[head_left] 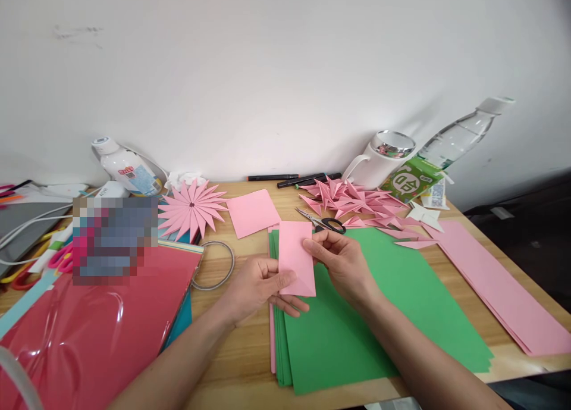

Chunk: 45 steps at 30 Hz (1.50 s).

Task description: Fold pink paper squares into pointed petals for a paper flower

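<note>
Both hands hold a folded pink paper rectangle [295, 255] upright above the left part of a stack of green paper [383, 315]. My left hand [267, 282] pinches its lower left part, thumb in front and fingers behind. At the upper right edge, my right hand [336, 258] grips it between thumb and fingers. Behind it lie a square pink sheet [253, 212] and scissors [323, 221] with black handles. A pink pleated paper star [192, 207] rests to the left. Several folded pink paper pieces [352, 199] are heaped at the back right.
Long pink strips [504, 291] lie along the right side. A white mug [379, 160], a green box [413, 178] and a clear bottle [464, 133] stand by the wall. Black markers [303, 180] lie there too. On the left are a tape roll [232, 261] and a red folder [98, 326].
</note>
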Each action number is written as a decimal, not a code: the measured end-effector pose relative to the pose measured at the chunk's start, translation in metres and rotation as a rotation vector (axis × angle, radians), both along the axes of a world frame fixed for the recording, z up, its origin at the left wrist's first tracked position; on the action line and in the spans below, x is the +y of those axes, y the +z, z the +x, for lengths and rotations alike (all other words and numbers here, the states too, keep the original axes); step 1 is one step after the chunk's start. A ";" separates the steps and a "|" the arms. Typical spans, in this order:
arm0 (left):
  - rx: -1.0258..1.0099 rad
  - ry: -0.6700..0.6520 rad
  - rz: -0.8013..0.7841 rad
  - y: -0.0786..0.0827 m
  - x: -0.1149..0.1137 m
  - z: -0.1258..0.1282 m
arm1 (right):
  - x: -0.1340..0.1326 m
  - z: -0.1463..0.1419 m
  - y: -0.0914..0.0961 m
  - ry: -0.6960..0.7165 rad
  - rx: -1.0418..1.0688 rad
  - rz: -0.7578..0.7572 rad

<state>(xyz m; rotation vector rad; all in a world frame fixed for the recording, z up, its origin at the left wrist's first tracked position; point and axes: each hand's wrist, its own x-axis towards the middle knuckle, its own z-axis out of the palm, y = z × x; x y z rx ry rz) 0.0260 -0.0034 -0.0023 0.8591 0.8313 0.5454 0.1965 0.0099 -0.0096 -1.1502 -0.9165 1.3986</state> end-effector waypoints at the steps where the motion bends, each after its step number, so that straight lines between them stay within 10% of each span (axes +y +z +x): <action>1: 0.000 0.009 -0.007 0.000 0.000 0.000 | 0.000 0.000 0.000 -0.001 -0.003 0.002; 18: 0.154 0.254 0.265 -0.006 0.006 0.002 | -0.003 -0.004 -0.002 0.050 -0.040 0.014; 45: 0.130 0.419 0.225 -0.007 0.007 0.001 | -0.003 -0.005 0.000 0.321 -0.066 -0.154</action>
